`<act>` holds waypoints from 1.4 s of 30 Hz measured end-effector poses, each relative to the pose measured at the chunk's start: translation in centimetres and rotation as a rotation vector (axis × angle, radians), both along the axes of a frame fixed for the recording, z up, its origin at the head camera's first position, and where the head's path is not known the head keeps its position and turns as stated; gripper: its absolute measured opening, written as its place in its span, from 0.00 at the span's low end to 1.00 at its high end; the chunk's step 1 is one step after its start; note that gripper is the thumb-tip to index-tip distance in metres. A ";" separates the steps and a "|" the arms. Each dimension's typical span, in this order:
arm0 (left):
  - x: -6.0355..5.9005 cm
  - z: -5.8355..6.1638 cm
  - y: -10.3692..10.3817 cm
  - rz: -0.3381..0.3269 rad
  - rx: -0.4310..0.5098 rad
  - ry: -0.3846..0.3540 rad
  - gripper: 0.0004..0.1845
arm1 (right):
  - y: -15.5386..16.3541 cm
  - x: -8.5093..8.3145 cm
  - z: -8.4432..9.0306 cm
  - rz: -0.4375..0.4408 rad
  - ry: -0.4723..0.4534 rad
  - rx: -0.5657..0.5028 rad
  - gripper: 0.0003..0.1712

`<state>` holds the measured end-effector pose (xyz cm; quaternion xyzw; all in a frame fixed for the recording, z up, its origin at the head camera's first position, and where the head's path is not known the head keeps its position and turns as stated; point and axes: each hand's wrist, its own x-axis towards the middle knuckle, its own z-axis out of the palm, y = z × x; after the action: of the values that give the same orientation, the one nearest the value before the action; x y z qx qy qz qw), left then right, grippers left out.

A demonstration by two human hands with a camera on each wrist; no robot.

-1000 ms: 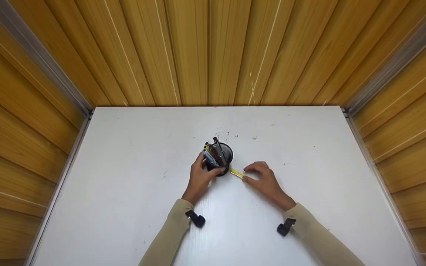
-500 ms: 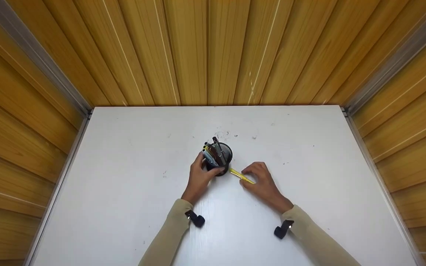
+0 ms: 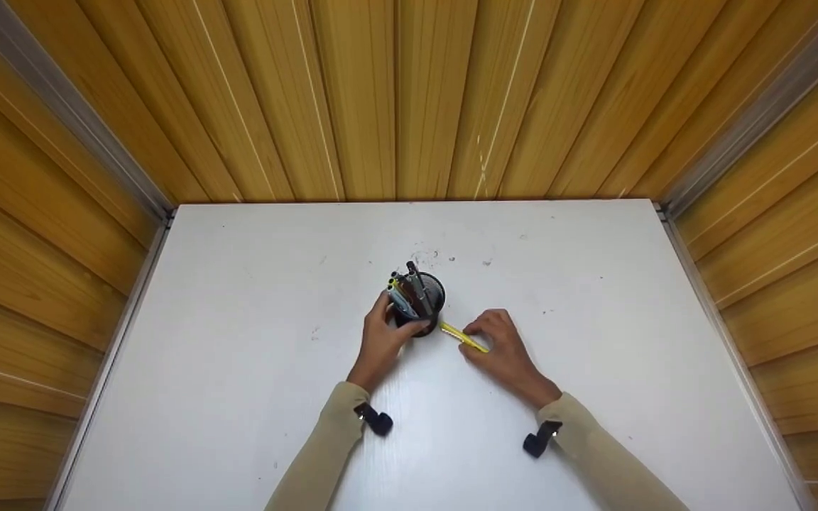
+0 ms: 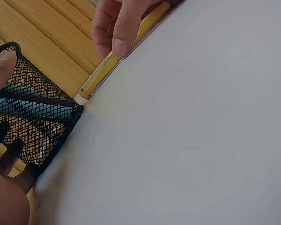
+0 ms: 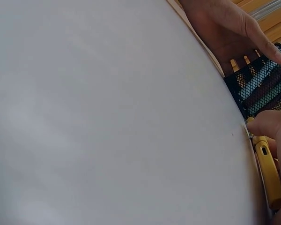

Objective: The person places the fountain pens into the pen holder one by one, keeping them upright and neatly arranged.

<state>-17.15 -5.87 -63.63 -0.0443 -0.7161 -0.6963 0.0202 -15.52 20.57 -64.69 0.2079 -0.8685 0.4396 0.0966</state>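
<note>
A black mesh pen cup point(image 3: 444, 292) stands at the middle of the white table, with several pens point(image 3: 402, 301) leaning in it. My left hand point(image 3: 378, 345) grips its near left side, thumb across the front and fingers round behind. Just right of the cup, a yellow utility knife point(image 3: 455, 334) with a metal edge strip lies at a slant, close over the table. Thumb and fingertips of my right hand point(image 3: 507, 353) pinch its body. In the left wrist view the knife's front end comes right to the base of the mesh cup point(image 4: 42, 89).
Wood-patterned panels point(image 3: 380, 99) rise behind the white table point(image 3: 253, 312) and along both sides. Metal rails point(image 3: 111, 333) edge the table at left and right. Small dark marks dot the surface behind the cup.
My right hand has shifted slightly left along the knife, whose rear end now shows between thumb and fingers. The left hand and the pen cup stay in place.
</note>
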 end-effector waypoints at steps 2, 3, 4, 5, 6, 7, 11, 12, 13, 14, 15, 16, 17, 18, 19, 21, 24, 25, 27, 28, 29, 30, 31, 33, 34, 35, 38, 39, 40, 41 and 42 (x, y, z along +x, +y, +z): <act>0.0 0.0 0.0 -0.002 0.005 0.000 0.42 | -0.1 0.1 0.1 -0.012 -0.008 0.010 0.15; 0.0 0.0 0.0 -0.004 0.006 0.001 0.42 | -0.1 0.1 0.1 -0.017 -0.012 0.013 0.14; 0.0 0.0 0.0 -0.005 0.005 0.001 0.42 | -0.2 0.1 0.1 -0.021 -0.014 0.016 0.14; 0.0 0.0 0.0 -0.005 0.004 0.001 0.42 | -0.2 0.1 0.1 -0.023 -0.013 0.018 0.14; 0.0 0.0 -0.1 -0.005 0.006 0.002 0.41 | -0.2 0.1 0.1 -0.026 -0.010 0.021 0.13; 0.0 0.0 0.0 -0.007 0.010 0.003 0.41 | -0.2 0.0 0.2 -0.028 -0.008 0.024 0.13; -0.2 0.0 0.1 -0.009 0.012 0.007 0.42 | 0.1 -0.2 0.5 -0.045 0.002 0.031 0.12; -0.3 0.0 0.1 -0.009 0.013 0.007 0.42 | 0.3 -0.3 0.6 -0.051 0.001 0.028 0.12; -0.3 0.0 0.1 -0.010 0.016 0.009 0.42 | 0.4 -0.4 0.8 -0.058 0.000 0.025 0.12; -0.3 0.0 0.1 -0.010 0.015 0.009 0.42 | 0.5 -0.5 1.1 -0.064 0.002 0.018 0.12; -0.3 0.0 0.2 -0.009 0.017 0.010 0.43 | 0.7 -0.6 1.3 -0.070 0.002 0.011 0.12; -0.3 0.0 0.2 -0.009 0.016 0.010 0.43 | 0.8 -0.7 1.6 -0.077 0.005 0.007 0.12; -0.3 0.0 0.2 -0.007 0.012 0.009 0.43 | 0.9 -0.8 1.9 -0.085 0.008 0.003 0.12; -0.3 0.0 0.2 -0.006 0.006 0.010 0.43 | 1.1 -0.9 2.1 -0.093 0.004 -0.002 0.12; -0.3 0.0 0.2 -0.006 0.000 0.013 0.44 | 1.2 -1.1 2.4 -0.100 0.002 -0.005 0.11; -0.3 0.0 0.2 -0.004 -0.014 0.017 0.44 | 1.4 -1.3 3.0 -0.113 -0.006 -0.005 0.11; -0.2 0.0 0.2 -0.003 -0.023 0.020 0.44 | 1.7 -1.6 3.7 -0.123 -0.032 -0.013 0.10; -0.2 0.0 0.1 -0.004 -0.019 0.019 0.44 | 1.8 -1.6 3.9 -0.125 -0.038 -0.015 0.10; -0.2 0.0 0.2 -0.007 -0.002 0.015 0.43 | 1.9 -1.8 4.3 -0.128 -0.045 -0.018 0.10; -0.2 0.0 0.1 -0.008 0.002 0.011 0.43 | 1.9 -1.9 4.4 -0.129 -0.048 -0.023 0.10; -0.2 -0.1 0.1 -0.010 0.008 0.009 0.43 | 2.0 -2.0 4.6 -0.130 -0.047 -0.025 0.10; -0.2 -0.1 0.2 -0.013 0.019 0.008 0.43 | 2.0 -2.1 4.7 -0.132 -0.046 -0.029 0.10; -0.2 -0.1 0.2 -0.014 0.025 0.007 0.43 | 2.0 -2.1 4.8 -0.132 -0.045 -0.034 0.10; -0.3 -0.1 0.2 -0.012 0.029 0.007 0.43 | 1.9 -2.3 5.1 -0.133 -0.050 -0.051 0.10; -0.3 -0.1 0.2 -0.010 0.030 0.007 0.43 | 1.8 -2.3 5.3 -0.131 -0.056 -0.062 0.10; -0.3 -0.1 0.2 -0.010 0.030 0.007 0.43 | 1.8 -2.3 5.4 -0.130 -0.062 -0.072 0.10; -0.3 0.0 0.2 -0.007 0.028 0.007 0.43 | 1.6 -2.5 5.8 -0.129 -0.077 -0.099 0.09; -0.3 0.0 0.2 -0.006 0.029 0.007 0.43 | 1.6 -2.5 6.0 -0.130 -0.080 -0.104 0.10; -0.3 0.0 0.2 -0.009 0.035 0.005 0.43 | 1.5 -2.6 6.1 -0.130 -0.078 -0.106 0.10; -0.3 0.1 0.2 -0.012 0.044 0.001 0.43 | 1.4 -2.6 6.2 -0.129 -0.076 -0.112 0.10; -0.2 0.1 0.3 -0.014 0.052 -0.002 0.44 | 1.4 -2.7 6.3 -0.128 -0.075 -0.115 0.09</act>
<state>-17.39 -5.62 -63.54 -0.0481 -0.6976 -0.7147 0.0158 -18.19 21.97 -58.35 0.1294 -0.8564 0.4890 0.1035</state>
